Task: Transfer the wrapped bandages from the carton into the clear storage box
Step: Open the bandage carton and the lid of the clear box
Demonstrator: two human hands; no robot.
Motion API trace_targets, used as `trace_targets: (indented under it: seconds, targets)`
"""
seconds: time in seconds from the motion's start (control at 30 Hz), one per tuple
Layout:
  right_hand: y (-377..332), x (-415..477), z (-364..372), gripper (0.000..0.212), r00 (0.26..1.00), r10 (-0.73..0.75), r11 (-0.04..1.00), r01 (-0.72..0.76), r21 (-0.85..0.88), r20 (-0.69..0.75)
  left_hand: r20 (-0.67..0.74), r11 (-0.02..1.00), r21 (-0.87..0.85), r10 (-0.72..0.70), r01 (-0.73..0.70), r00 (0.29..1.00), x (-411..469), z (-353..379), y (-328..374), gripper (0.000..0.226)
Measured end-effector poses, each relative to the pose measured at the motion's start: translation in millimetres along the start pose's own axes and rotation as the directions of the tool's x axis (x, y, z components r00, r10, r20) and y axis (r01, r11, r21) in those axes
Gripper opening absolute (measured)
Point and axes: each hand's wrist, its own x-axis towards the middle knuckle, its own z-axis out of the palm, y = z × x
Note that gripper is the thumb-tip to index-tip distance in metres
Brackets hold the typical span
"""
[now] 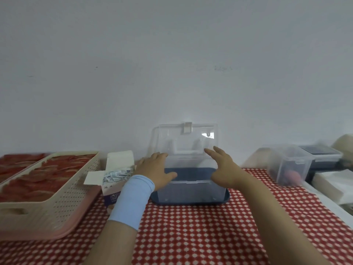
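Note:
A clear storage box (191,192) stands in the middle of the table on a dark blue tray, its clear lid (185,138) tipped up against the wall. My left hand (154,169) lies over the box's left rim with straight fingers, a light blue band round the wrist. My right hand (223,167) hovers at the right rim, fingers spread, thumb near the front edge. Neither hand holds anything. Left of the box stands an open white and purple carton (114,180) with several small wrapped bandages (118,174) showing in its mouth.
A beige perforated basket (57,205) takes up the left side of the red checked tablecloth (200,236). At the right stand a small clear bin (288,165) with a pink thing inside and a dark box behind it. The white wall is right behind the box.

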Motion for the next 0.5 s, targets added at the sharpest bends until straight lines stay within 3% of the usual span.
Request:
trace_targets:
  seconds: [0.13, 0.2, 0.37, 0.43, 0.5]
  targets:
    - [2.8, 0.7, 5.2, 0.078, 0.999, 0.041, 0.995, -0.038, -0.094, 0.031, 0.015, 1.0, -0.012, 0.006, -0.006, 1.0, -3.0, -5.0, 1.3, 0.077]
    - [0.7, -0.4, 2.6, 0.068, 0.999, 0.025, 0.982, -0.029, -0.184, -0.025, -0.036, 0.998, -0.056, 0.017, -0.02, 0.999, -7.4, -10.4, 1.1, 0.076]
    - [-29.9, -10.6, -9.9, 0.045, 0.943, -0.135, 0.919, 0.005, -0.394, -0.304, -0.212, 0.988, -0.156, -0.025, -0.008, 0.977, -30.0, -44.7, -17.3, 0.065]
    - [-47.7, -17.2, -8.0, 0.041, 0.907, -0.227, 0.889, 0.045, -0.455, -0.355, -0.174, 0.993, -0.106, -0.076, 0.058, 0.982, -42.0, -58.0, -37.0, 0.069]
    - [-70.6, -24.5, 0.9, 0.039, 0.885, -0.324, 0.898, 0.178, -0.402, -0.334, -0.095, 0.992, -0.03, -0.127, 0.125, 0.987, -52.7, -65.7, -61.6, 0.082]
